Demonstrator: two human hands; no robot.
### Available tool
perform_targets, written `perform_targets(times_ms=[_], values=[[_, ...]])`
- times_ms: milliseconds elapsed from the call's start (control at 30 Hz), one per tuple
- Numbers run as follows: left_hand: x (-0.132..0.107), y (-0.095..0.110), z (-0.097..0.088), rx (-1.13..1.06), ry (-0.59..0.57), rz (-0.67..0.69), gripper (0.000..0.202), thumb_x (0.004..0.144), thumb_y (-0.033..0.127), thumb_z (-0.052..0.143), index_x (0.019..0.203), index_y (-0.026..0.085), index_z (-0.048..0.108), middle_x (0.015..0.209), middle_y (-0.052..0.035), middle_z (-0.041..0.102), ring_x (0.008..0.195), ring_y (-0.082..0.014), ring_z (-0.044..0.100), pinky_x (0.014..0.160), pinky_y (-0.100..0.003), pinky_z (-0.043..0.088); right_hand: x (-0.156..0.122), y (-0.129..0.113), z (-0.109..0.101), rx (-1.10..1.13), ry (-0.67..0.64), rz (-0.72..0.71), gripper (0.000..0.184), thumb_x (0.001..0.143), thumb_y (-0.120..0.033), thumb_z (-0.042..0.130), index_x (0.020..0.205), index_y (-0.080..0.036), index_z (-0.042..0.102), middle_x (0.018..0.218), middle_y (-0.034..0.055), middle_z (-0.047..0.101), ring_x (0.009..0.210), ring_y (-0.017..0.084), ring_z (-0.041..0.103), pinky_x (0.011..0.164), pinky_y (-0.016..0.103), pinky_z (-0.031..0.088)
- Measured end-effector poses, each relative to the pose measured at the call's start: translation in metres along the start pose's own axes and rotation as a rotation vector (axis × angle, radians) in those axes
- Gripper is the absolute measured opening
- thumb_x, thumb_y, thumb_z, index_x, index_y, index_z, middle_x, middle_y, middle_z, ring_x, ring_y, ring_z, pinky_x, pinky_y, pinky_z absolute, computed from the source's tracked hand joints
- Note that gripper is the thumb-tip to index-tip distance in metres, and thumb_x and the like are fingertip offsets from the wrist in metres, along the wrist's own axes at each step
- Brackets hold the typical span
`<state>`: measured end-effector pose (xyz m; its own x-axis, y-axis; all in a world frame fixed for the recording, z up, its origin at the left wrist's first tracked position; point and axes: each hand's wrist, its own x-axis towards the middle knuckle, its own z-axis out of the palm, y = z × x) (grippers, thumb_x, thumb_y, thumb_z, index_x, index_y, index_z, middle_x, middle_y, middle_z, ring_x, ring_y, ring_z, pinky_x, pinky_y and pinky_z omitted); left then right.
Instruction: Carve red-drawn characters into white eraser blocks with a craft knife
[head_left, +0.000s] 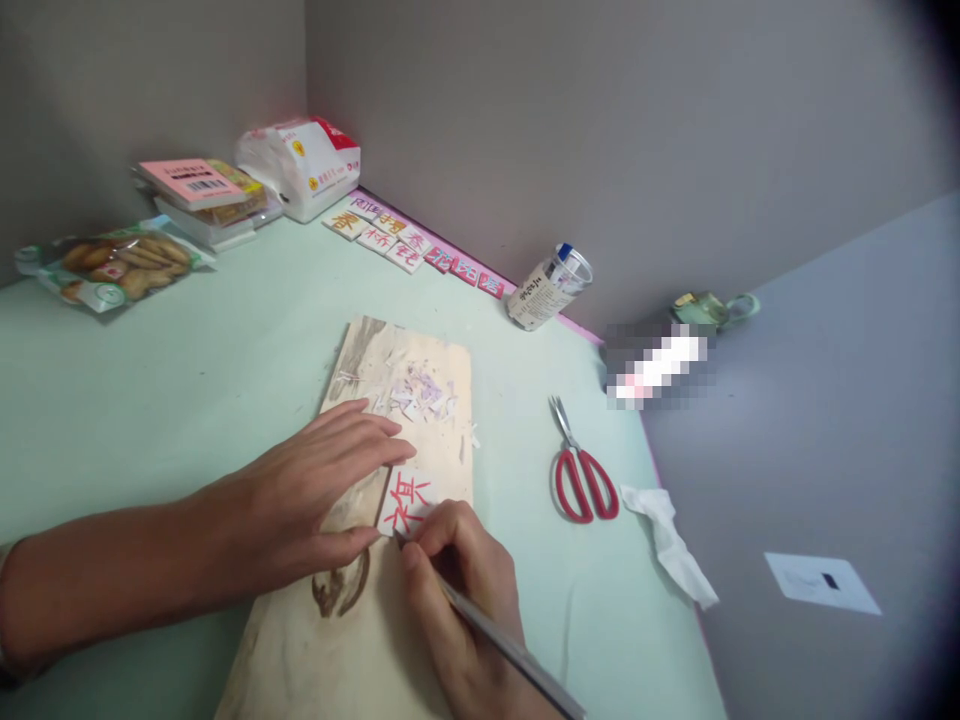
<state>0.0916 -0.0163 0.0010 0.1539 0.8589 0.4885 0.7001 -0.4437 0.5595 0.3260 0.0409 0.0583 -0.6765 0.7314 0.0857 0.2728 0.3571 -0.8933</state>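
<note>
A small white tile with red characters (405, 498) lies on the wooden board (450, 440). My left hand (322, 480) rests flat on the board, fingers stretched and spread. Its thumb and fingertips are at the tile's left side and upper edge. In my right hand (465, 590) is a slim grey metal craft knife (502, 637), gripped like a pen. The knife's tip meets the tile's lower left edge, below the red strokes. Partly hidden behind the right hand is the tile's lower right corner. White and purple shavings (421, 392) are scattered on the board above my left fingers.
Red-handled scissors (583, 480) and a crumpled tissue (670, 545) lie to the right. Along the wall stand a clear jar (550, 287) and several character tiles (377, 237). A tissue pack (304, 165), stacked packages (195, 185) and a snack bag (124, 262) sit at far left.
</note>
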Motion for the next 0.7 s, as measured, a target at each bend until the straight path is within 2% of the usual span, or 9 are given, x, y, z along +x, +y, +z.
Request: perform_targets(times_ms=[200, 367, 500, 600, 700], values=[[-0.002, -0.004, -0.001, 0.029, -0.035, 0.030, 0.057, 0.104, 0.024, 0.063, 0.160, 0.024, 0.049, 0.159, -0.0057, 0.068, 0.161, -0.0201, 0.052, 0.146, -0.036, 0.011, -0.001, 0.003, -0.007, -0.014, -0.105, -0.019, 0.021, 0.109, -0.020, 0.054, 0.091, -0.027, 0.046, 0.078, -0.0048, 0.048, 0.061, 0.013, 0.039, 0.058, 0.028, 0.033], [-0.001, -0.004, -0.003, 0.019, -0.030, 0.017, 0.056, 0.103, 0.025, 0.064, 0.158, 0.024, 0.052, 0.157, -0.0044, 0.069, 0.160, -0.0197, 0.052, 0.146, -0.035, 0.011, -0.002, 0.009, -0.002, -0.052, -0.067, -0.117, 0.019, 0.108, -0.016, 0.053, 0.093, -0.027, 0.046, 0.081, -0.0039, 0.050, 0.065, 0.014, 0.043, 0.061, 0.028, 0.034], [0.000, -0.005, -0.001, 0.011, -0.025, 0.023, 0.056, 0.103, 0.024, 0.063, 0.157, 0.026, 0.052, 0.155, -0.0031, 0.071, 0.159, -0.0195, 0.054, 0.146, -0.035, 0.012, -0.002, 0.011, -0.001, -0.056, -0.053, -0.139, 0.018, 0.108, -0.016, 0.052, 0.095, -0.027, 0.046, 0.084, -0.0035, 0.051, 0.065, 0.014, 0.044, 0.062, 0.028, 0.034], [0.000, -0.007, 0.000, 0.013, -0.022, 0.026, 0.056, 0.102, 0.024, 0.063, 0.157, 0.027, 0.053, 0.156, -0.0030, 0.072, 0.159, -0.0214, 0.054, 0.146, -0.037, 0.015, 0.000, 0.006, -0.007, -0.019, -0.106, -0.089, 0.018, 0.107, -0.016, 0.054, 0.094, -0.026, 0.048, 0.082, -0.0044, 0.050, 0.064, 0.013, 0.041, 0.060, 0.028, 0.033], [0.000, -0.009, 0.000, 0.012, -0.036, 0.024, 0.057, 0.102, 0.023, 0.062, 0.158, 0.029, 0.053, 0.158, -0.0021, 0.072, 0.162, -0.0217, 0.051, 0.146, -0.039, 0.016, 0.003, -0.002, -0.016, 0.087, -0.155, 0.030, 0.022, 0.104, -0.017, 0.062, 0.087, -0.025, 0.051, 0.076, -0.0059, 0.047, 0.062, 0.012, 0.040, 0.058, 0.027, 0.032]])
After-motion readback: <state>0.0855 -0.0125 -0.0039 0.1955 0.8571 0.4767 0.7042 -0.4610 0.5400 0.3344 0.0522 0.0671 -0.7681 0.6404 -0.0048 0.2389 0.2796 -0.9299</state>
